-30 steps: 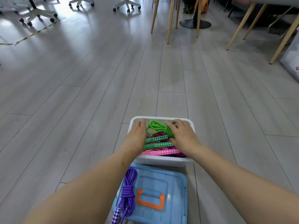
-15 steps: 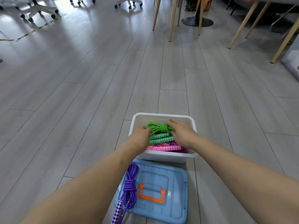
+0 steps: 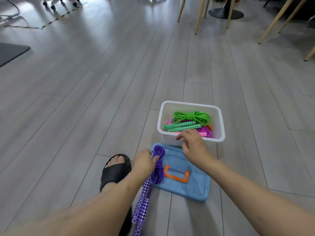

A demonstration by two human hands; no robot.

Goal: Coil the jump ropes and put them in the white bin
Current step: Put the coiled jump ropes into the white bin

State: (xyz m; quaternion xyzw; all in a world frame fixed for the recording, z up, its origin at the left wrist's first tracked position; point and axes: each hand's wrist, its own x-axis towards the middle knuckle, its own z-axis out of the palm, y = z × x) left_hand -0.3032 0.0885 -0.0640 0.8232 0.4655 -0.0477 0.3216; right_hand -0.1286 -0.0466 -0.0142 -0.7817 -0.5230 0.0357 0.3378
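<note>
The white bin (image 3: pixel 222 120) stands on the floor and holds a coiled green jump rope (image 3: pixel 192 115) on top of pink and purple ropes (image 3: pixel 205 132). A coiled purple jump rope (image 3: pixel 159 169) lies on the left edge of a blue lid (image 3: pixel 192 186), with its checkered handles trailing toward me on the floor. My left hand (image 3: pixel 144 163) grips this coil near its upper end, thumb over the strands. My right hand (image 3: pixel 192 143) hovers over the bin's near rim, fingers loosely bent, holding nothing.
My foot in a black slipper (image 3: pixel 114 171) is planted just left of the lid. Wooden chair and table legs (image 3: pixel 198 16) stand at the far right, and a dark mat (image 3: pixel 10 51) lies at the far left. Grey plank floor surrounds the bin.
Both hands have left the inside of the bin. The left one moved down to the purple coil on the lid and took hold of it; the right one drew back to the near rim.
</note>
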